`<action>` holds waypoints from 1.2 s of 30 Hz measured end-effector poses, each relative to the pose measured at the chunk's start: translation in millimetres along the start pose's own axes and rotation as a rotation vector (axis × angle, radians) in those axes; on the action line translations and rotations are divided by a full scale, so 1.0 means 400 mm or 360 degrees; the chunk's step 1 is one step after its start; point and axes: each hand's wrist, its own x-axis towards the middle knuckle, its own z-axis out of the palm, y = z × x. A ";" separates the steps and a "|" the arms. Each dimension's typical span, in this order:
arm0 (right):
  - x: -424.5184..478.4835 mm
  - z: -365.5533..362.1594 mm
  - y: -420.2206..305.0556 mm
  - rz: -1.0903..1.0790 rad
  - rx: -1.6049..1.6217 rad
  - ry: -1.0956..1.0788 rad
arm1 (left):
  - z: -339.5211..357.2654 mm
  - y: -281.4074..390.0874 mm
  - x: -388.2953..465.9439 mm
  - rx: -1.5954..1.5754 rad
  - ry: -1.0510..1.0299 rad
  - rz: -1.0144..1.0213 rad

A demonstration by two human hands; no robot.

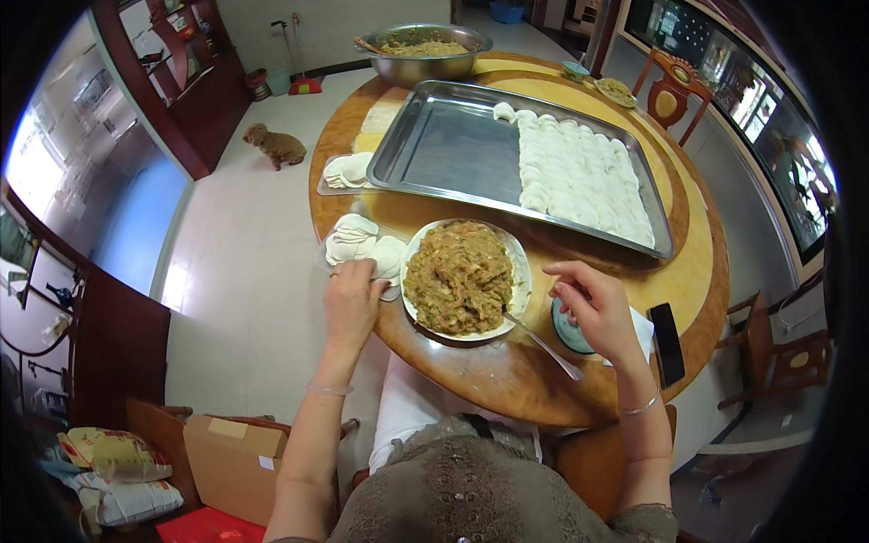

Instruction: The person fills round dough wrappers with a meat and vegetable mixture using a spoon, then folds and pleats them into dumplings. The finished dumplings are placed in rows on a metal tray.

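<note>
My left hand [352,298] rests on the near edge of a stack of round dumpling wrappers [387,256] in a clear plastic tray. Its fingertips touch the dough, but I cannot tell whether they grip a wrapper. Right of it stands a white plate [521,271] heaped with minced filling [461,278]. A metal spoon [550,349] leans in the filling, its handle towards me. My right hand [594,305] hovers over a small blue-green bowl [567,329], thumb and fingers partly curled and apart, with nothing seen between them. The hand partly hides the bowl.
Beyond the plate lies a large metal tray [461,142] with rows of white dumplings [584,180] on its right side. More wrappers [347,171] sit at the left. A steel basin [428,64] of filling stands behind. A phone [667,344] lies at the table's right edge.
</note>
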 end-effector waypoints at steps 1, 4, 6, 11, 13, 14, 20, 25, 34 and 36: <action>-0.026 -0.009 0.012 0.0094 0.0092 0.0010 | -0.004 -0.004 -0.006 -0.0001 -0.0028 -0.0036; -0.121 -0.017 0.030 -0.0049 -0.0132 0.0154 | 0.005 -0.030 -0.014 -0.0090 -0.0029 -0.0079; -0.179 -0.017 0.023 0.0003 -0.0203 0.0175 | 0.010 -0.040 -0.011 -0.0056 -0.0005 -0.0032; -0.266 0.007 0.054 0.0311 0.0079 0.0061 | -0.002 -0.035 -0.002 -0.0115 -0.0004 -0.0061; -0.268 0.051 0.085 0.0378 0.0654 0.0158 | 0.001 -0.036 -0.005 -0.0147 -0.0019 -0.0128; -0.263 0.067 0.085 0.0407 0.0765 0.0218 | 0.003 -0.038 -0.003 -0.0110 -0.0007 -0.0082; -0.206 0.118 0.052 0.0242 0.0984 0.0491 | 0.003 -0.058 0.009 -0.0031 -0.0036 0.0005; -0.171 0.139 0.056 0.0070 0.0463 0.0581 | -0.006 -0.031 0.017 -0.0209 -0.0095 -0.0102; -0.164 0.132 0.051 0.0072 0.0410 0.0573 | 0.012 -0.053 0.030 -0.0201 -0.0078 -0.0173; -0.164 0.129 0.049 0.0079 0.0446 0.0575 | 0.012 -0.057 0.032 -0.0345 -0.0041 -0.0262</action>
